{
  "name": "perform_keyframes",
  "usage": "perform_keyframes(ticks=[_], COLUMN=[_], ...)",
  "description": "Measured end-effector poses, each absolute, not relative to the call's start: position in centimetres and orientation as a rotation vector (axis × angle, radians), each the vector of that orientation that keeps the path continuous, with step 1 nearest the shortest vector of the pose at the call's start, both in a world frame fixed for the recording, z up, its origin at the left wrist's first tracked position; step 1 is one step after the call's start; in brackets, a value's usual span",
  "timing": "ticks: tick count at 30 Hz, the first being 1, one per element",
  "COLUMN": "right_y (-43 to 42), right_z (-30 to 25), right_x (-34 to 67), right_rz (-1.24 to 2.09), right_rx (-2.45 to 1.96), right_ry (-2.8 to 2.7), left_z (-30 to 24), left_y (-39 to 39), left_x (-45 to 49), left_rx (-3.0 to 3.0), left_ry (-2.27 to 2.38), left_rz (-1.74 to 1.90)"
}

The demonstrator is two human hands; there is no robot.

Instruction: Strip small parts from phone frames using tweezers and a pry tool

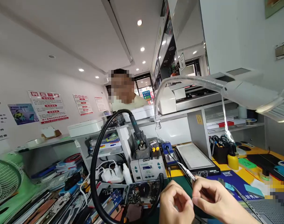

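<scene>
Low in the head view, my left hand (177, 203) and my right hand (213, 196) meet with fingertips pinched together. Whatever lies between the left fingertips is too small or hidden to name. A slim pair of silver tweezers (188, 171) slants up and left out of my right hand, its lower part covered by the fingers. Just beyond the hands stands a hot air rework station (147, 169). An open tray of circuit boards (143, 193) lies left of my left hand. Under the hands there is a dark green mat (180, 183).
A thick black hose (93, 168) loops on the left. Behind the hands are a blue soldering unit (168, 152) and a flat heating plate (195, 157). A lamp (254, 93) arches over the right side. A green fan (8, 183) stands left. A person (129, 104) is behind the counter.
</scene>
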State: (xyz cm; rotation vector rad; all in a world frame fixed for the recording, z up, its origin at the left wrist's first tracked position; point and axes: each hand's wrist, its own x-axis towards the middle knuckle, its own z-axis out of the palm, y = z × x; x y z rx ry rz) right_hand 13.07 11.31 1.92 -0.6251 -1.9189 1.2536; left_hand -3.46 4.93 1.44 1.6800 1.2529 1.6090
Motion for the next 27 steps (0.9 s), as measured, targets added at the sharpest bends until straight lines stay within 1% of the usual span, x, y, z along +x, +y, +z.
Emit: perform_keyframes(ticks=[7, 13, 18, 27], right_y=[11.72, 11.57, 11.07, 11.05], right_z=[1.91, 2.03, 2.6, 2.52], right_x=[13.0, 12.68, 12.72, 12.59], right_rz=[1.304, 1.228, 1.24, 1.201], right_rx=[-0.61, -0.561, -0.527, -0.493], right_ry=[-1.876, -1.835, -1.828, -1.808], left_z=[2.02, 1.7, 1.65, 1.6], left_y=[4.06, 4.44, 4.25, 4.3], left_x=[-3.25, -2.95, -3.11, -2.93], left_rx=[1.525, 1.429, 1.365, 1.364], left_ry=[1.159, 1.097, 1.082, 1.115], left_rz=[1.576, 1.546, 1.486, 1.538])
